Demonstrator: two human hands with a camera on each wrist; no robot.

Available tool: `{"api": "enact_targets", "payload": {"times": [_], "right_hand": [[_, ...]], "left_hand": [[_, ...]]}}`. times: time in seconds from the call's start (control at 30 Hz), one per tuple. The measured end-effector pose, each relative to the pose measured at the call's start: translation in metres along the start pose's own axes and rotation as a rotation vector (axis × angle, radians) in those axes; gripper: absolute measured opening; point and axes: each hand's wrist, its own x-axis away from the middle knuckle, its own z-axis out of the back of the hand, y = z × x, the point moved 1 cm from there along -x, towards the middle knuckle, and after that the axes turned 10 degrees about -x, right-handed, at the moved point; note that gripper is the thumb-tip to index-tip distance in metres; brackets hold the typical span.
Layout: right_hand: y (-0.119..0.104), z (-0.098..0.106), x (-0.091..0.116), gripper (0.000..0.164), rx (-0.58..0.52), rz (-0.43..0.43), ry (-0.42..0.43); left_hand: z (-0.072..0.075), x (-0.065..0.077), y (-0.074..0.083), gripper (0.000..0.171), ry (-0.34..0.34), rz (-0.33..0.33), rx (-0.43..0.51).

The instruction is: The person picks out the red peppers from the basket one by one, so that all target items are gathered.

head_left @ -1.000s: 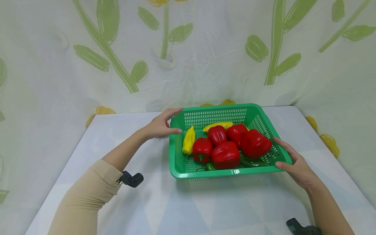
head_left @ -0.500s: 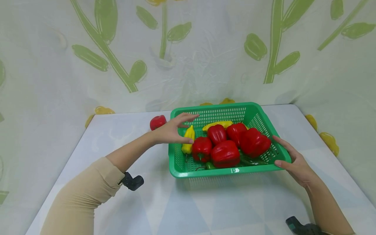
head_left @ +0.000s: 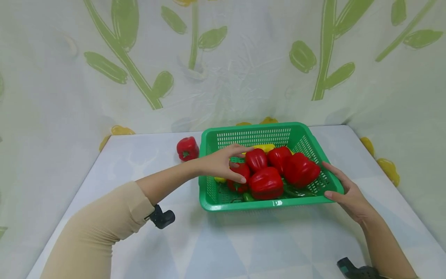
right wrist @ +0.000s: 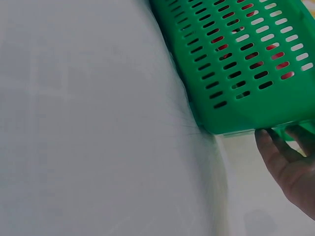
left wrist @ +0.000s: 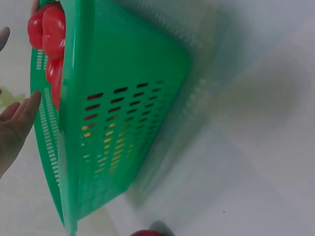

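Note:
A green plastic basket [head_left: 240, 206] sits on the table with several red bell peppers [head_left: 267, 183] inside. My left hand [head_left: 219, 162] reaches over its left side, thumb and fingers spread above the leftmost red bell pepper [head_left: 239, 186], which it partly covers. In the left wrist view, the fingers show past the basket's rim [left wrist: 74, 113]. My right hand [head_left: 350, 195] grips the front right corner, thumb over the rim and fingers along the right side. The right wrist view shows those fingers [right wrist: 278, 160] at the basket's edge.
One red bell pepper [head_left: 187, 148] lies on the table left of the basket. Inside the basket are also a yellow pepper [head_left: 267, 147] at the back and a green vegetable [head_left: 296, 192] near the front. A patterned curtain [head_left: 244, 77] hangs behind the table.
My left hand has moved right from the basket's left rim to over the peppers inside, uncovering the red bell pepper on the table. The right hand keeps its place on the basket.

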Motion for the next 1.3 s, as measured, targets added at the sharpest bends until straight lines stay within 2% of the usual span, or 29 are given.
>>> {"api": "enact_targets", "payload": {"times": [0.1,0.27,0.43,0.73,0.87,1.03,1.3], "right_hand": [[0.002,-0.001,0.0,0.07,-0.02,0.007,-0.009],[0.0,0.0,0.001,0.071,0.009,0.004,0.008],[-0.001,0.002,0.002,0.07,0.018,0.001,0.011],[0.001,0.0,0.0,0.07,0.025,0.009,0.0],[0.002,0.001,0.001,0.07,0.017,0.008,0.003],[0.003,0.003,0.001,0.07,0.011,0.003,0.01],[0.001,0.001,0.002,0.072,0.046,-0.02,0.026]], "left_hand": [[-0.003,-0.004,0.004,0.09,-0.033,0.0,-0.018],[-0.01,-0.013,0.015,0.092,-0.091,0.014,-0.077],[-0.017,-0.024,0.026,0.097,-0.126,-0.027,-0.17],[-0.021,-0.038,0.031,0.101,-0.197,-0.025,-0.224],[-0.029,-0.046,0.033,0.101,-0.261,-0.005,-0.25],[-0.036,-0.05,0.035,0.099,-0.327,-0.005,-0.319],[-0.039,-0.046,0.026,0.089,-0.29,-0.005,-0.258]]}}
